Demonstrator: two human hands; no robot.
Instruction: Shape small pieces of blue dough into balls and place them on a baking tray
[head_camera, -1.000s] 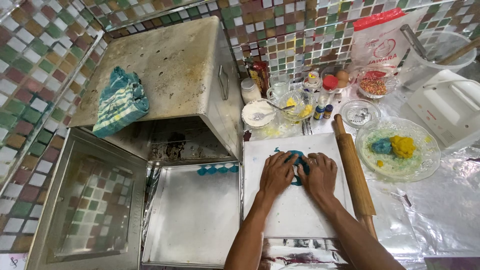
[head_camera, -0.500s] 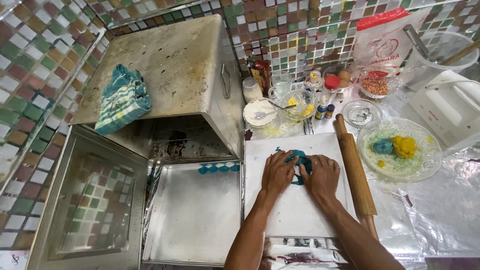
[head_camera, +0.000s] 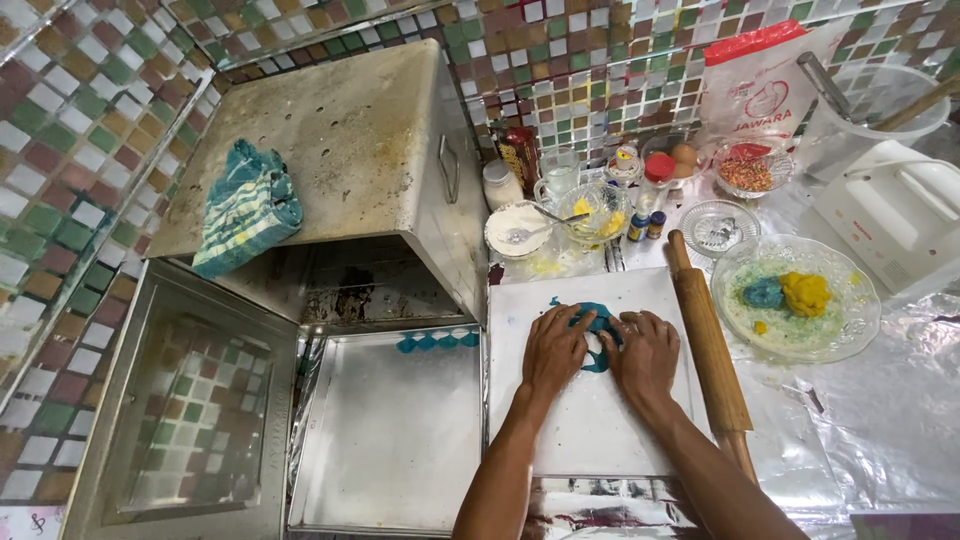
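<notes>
Your left hand (head_camera: 553, 348) and right hand (head_camera: 643, 352) press flat, fingers spread, on one teal dough (head_camera: 597, 322), mostly hidden; five teal pieces (head_camera: 436, 341) line the tray (head_camera: 390, 440).

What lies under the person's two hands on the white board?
Teal dough shows between and around the left hand and right hand on the white board; the rest is covered.

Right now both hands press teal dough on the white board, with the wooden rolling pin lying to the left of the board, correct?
Not quite. The head view shows the wooden rolling pin lying along the right edge of the white board, not the left. The left hand and right hand do press the teal dough.
</notes>
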